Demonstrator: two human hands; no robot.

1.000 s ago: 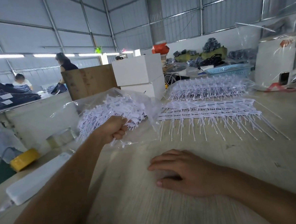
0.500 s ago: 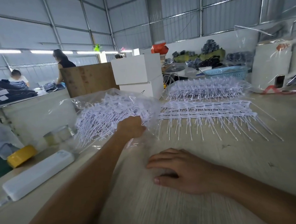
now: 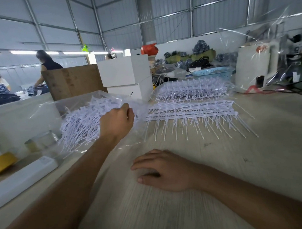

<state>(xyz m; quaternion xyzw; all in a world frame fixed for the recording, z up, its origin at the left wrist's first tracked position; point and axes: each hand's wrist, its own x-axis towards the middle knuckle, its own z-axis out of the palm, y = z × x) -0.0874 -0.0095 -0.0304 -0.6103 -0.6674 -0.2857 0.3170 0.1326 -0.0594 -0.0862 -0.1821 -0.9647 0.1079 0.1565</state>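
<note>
A clear plastic bag point(image 3: 39, 113) full of white plastic tag pins point(image 3: 79, 124) sits at the left of the wooden table point(image 3: 257, 160). My left hand point(image 3: 117, 123) reaches to the bag's right side with its fingers curled and pinches the bag's film. My right hand point(image 3: 164, 168) rests flat, palm down, on the table in front of me. Rows of white tag-pin strips point(image 3: 191, 113) lie spread on the table to the right of the bag. A second bag of pin strips point(image 3: 193, 90) lies behind them.
A white power strip point(image 3: 20, 180) and a yellow tape roll point(image 3: 1, 163) lie at the left edge. White boxes point(image 3: 126, 75), a cardboard sheet point(image 3: 73, 82), a blue basket point(image 3: 213, 73) and a white machine point(image 3: 254, 67) stand behind. Two people work at a far table on the left.
My left hand has moved right and farther away along the bag, from its near side to its right edge. The right hand has stayed flat on the table.
</note>
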